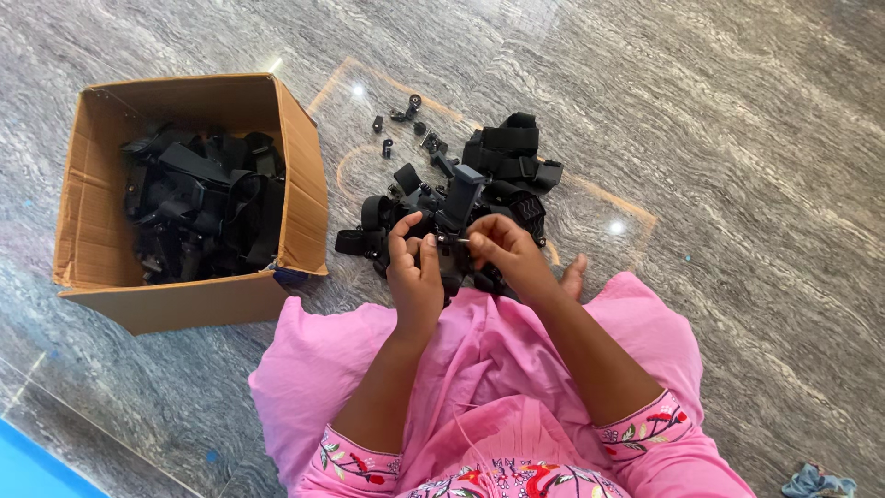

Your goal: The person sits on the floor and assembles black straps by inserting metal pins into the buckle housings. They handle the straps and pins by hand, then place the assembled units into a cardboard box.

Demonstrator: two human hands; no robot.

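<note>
I sit on a grey stone floor in pink clothing. My left hand (413, 272) grips a black plastic mount piece (458, 205) that stands upright between both hands. My right hand (502, 247) pinches a small thin part at the side of that piece, fingertips meeting the left thumb. Just beyond the hands lies a pile of black straps and mounts (507, 161). Small black screws and knobs (406, 115) are scattered on the floor behind it.
An open cardboard box (300, 175) at the left holds several tangled black straps and buckles (203, 203). A toe (574, 275) shows beside my right hand. A blue surface edges the bottom-left corner, and a bluish cloth (816, 482) lies bottom right.
</note>
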